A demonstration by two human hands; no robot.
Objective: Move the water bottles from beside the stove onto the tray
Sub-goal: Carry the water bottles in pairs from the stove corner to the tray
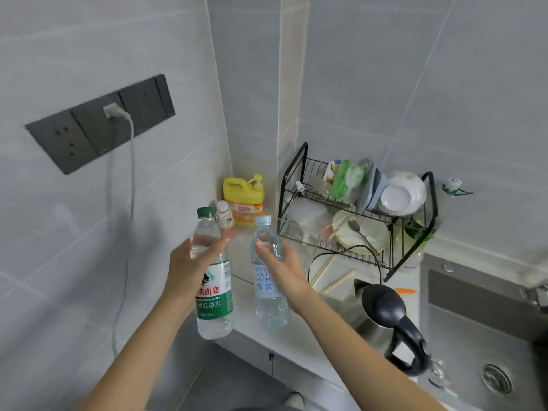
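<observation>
Head view
Left hand (pixel 194 262): wrapped around the upper body of the green-capped water bottle (pixel 213 277), fingers across its clear shoulder, thumb side toward the wall.
Green-capped water bottle: upright, held up in the air; its base hung past the front-left edge of the counter (pixel 296 339), over the gap beside the tiled wall.
Right hand (pixel 281 264): closed around the upper part of the blue-capped water bottle (pixel 269 277), thumb on the side facing the other bottle, fingers behind it.
Blue-capped water bottle: upright, just beside the green-capped one, the two apart; whether its base rested on the counter near the front-left edge or was lifted clear could not be told.
Back-left corner of the counter: a yellow detergent jug (pixel 243 200) stood against the wall, with a small white-capped bottle (pixel 224 213) just in front of it.
Dish rack (pixel 358 209): black wire, along the back edge of the counter, loaded with bowls, plates and a spoon.
Chopsticks (pixel 332 277): lay loose on the counter in front of the rack.
Kettle (pixel 385 318): steel with a black lid and handle, near the front edge, beside the sink (pixel 474 321) at the right end.
Wall: a dark socket panel (pixel 100 123) with one white plug and its cable hanging down.
</observation>
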